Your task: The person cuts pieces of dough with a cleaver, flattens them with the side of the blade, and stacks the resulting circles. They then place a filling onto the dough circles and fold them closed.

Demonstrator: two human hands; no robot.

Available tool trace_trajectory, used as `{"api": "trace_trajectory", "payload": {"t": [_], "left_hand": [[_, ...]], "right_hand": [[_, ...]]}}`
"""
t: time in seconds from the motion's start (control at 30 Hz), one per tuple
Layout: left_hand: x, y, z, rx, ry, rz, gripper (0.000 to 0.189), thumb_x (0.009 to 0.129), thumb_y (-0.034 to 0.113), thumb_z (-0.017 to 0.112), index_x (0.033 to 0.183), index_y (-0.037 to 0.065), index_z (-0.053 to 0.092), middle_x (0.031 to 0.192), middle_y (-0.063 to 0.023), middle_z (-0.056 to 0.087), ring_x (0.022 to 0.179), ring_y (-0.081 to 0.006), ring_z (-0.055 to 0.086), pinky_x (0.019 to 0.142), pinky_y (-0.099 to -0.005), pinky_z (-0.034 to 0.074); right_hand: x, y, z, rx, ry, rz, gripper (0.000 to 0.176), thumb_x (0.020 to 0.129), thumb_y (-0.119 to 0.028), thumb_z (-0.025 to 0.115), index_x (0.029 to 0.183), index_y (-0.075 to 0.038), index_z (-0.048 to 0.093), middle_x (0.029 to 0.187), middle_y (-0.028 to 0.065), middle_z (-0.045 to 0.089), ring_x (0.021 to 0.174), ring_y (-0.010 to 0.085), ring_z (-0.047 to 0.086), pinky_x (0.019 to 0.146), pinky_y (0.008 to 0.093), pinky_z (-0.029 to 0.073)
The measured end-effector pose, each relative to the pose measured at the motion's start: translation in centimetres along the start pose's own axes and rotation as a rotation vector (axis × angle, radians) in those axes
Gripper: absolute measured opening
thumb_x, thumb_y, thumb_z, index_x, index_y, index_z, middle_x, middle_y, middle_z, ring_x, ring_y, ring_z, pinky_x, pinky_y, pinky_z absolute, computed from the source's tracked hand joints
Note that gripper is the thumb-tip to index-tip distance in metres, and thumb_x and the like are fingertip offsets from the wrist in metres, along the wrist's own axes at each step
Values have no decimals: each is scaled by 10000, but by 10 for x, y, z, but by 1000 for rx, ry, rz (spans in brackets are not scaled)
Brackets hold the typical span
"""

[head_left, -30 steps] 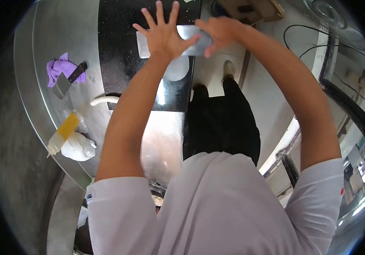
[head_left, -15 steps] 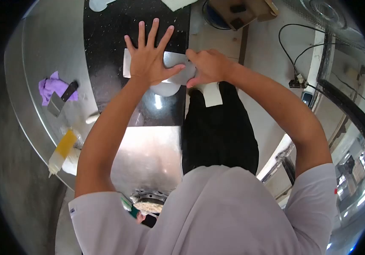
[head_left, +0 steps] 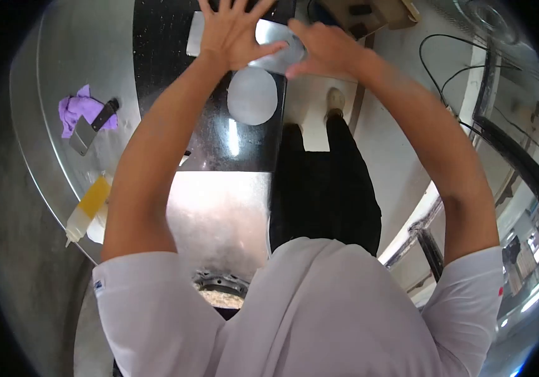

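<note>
Noting nearest a squeeze bottle [head_left: 88,208], short of and well left of the fingers of the left hand [head_left: 226,34], then a cleaver [head_left: 90,130] on a purple cloth [head_left: 73,112], likewise left. Finding next a pale round sheet [head_left: 252,97] lying uncovered on the black bench [head_left: 161,53], just short of those fingers; looking thin, so probably soft, light and easily torn, and calling for a gentle hold at the rim. Resting the left palm across a metal plate [head_left: 274,32], spreading its fingers wide past the far edge. Gripping the plate's right end with the right hand [head_left: 332,50], apparently pinching it between thumb and forefinger. Judging the plate, lying directly under the left fingers, to be stiff, fairly heavy and perhaps slippery; favouring that right end for holding and distrusting the long edges, possibly sharp. Showing farthest, beyond and right of the right fingers, a cardboard box [head_left: 401,14].
</note>
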State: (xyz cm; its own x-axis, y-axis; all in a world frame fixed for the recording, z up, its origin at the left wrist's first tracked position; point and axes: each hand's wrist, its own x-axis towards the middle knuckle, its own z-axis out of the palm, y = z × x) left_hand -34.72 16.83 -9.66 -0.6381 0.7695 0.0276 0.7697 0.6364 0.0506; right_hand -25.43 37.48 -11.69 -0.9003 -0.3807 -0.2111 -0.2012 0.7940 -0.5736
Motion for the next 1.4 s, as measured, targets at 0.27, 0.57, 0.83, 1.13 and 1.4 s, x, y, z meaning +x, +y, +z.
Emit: {"api": "trace_trajectory", "payload": {"t": [0.27, 0.57, 0.83, 1.13, 1.4], "left_hand": [[-64, -18, -10, -254, -155, 415, 810, 886, 214, 742, 1589, 205, 341, 1534, -109, 464, 1433, -308, 427, 1175, -534, 328], [-59, 18, -28, -84, -463, 540, 439, 781, 85, 774, 1206, 112, 667, 1184, -59, 677, 1136, -235, 629, 1023, -391, 454], [-49, 10, -46, -74, -436, 622, 219, 700, 128, 841, 888, 148, 730, 1024, -20, 700, 1099, -242, 640, 964, -396, 463], [-70, 11, -94, -265, -666, 359, 362, 642, 17, 740, 1001, 60, 713, 1017, -202, 719, 1005, -405, 698, 850, -476, 563], [-72, -68, -85, -686, -350, -126, 367, 755, -69, 702, 1093, 34, 603, 1026, -208, 713, 1015, -433, 679, 887, -483, 531]], "right_hand": [[9, -14, -5, 368, 228, 267, 614, 855, -449, 774, 1232, -23, 544, 1142, 233, 683, 1061, 438, 663, 884, 508, 522], [-281, -93, 116, 532, -30, 461, 767, 892, -396, 788, 1397, 75, 454, 1035, 286, 694, 979, 453, 692, 838, 454, 547], [-156, -23, 37, 282, 255, 311, 483, 928, -301, 734, 1266, -6, 554, 1093, 243, 688, 1026, 435, 662, 859, 474, 520], [-107, -93, 105, 437, -75, 110, 574, 894, -387, 760, 1263, -2, 549, 1123, 237, 689, 1080, 421, 657, 935, 487, 502], [-128, -103, 76, 473, -241, 239, 567, 894, -428, 772, 1149, 20, 536, 1015, 297, 680, 984, 463, 679, 825, 496, 529]]}}
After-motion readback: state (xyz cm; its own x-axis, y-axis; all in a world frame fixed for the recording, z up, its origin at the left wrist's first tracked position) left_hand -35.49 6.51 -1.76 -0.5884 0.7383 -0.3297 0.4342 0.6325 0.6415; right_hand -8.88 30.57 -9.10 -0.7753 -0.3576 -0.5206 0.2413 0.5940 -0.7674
